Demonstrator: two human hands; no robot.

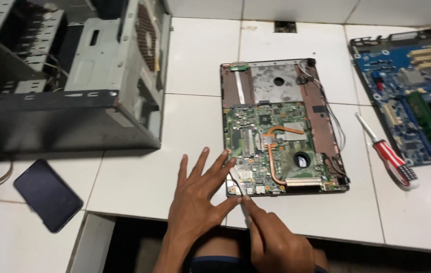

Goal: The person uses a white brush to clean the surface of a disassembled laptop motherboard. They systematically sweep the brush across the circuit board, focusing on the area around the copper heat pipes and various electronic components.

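the left hand (pixel 200 194) is lying flat with fingers spread wide, its tips touching the lower left corner of the opened laptop (pixel 282 126) at centre frame — the right hand (pixel 276 237) is pinching a thin white tool (pixel 238 182) against that corner. a screwdriver (pixel 388 153) is lying to the right.

Light even, fairly bright, cool-white — comes from above, source itself unseen. White tiled surface (pixel 296 45) throws light back, near washed out along top edge. Soft shadow under desktop case (pixel 74 81), case interior dark, detail lost in there. Faint shadow under left hand (pixel 200 194) fingers on tile. Mild sheen on phone (pixel 47 194) screen, small glare spots on laptop's metal plate (pixel 276 81). Slight overall softness, compression smear — fine board detail muddy. Gap below tile edge deep black. Right hand (pixel 276 242) slightly blurred.
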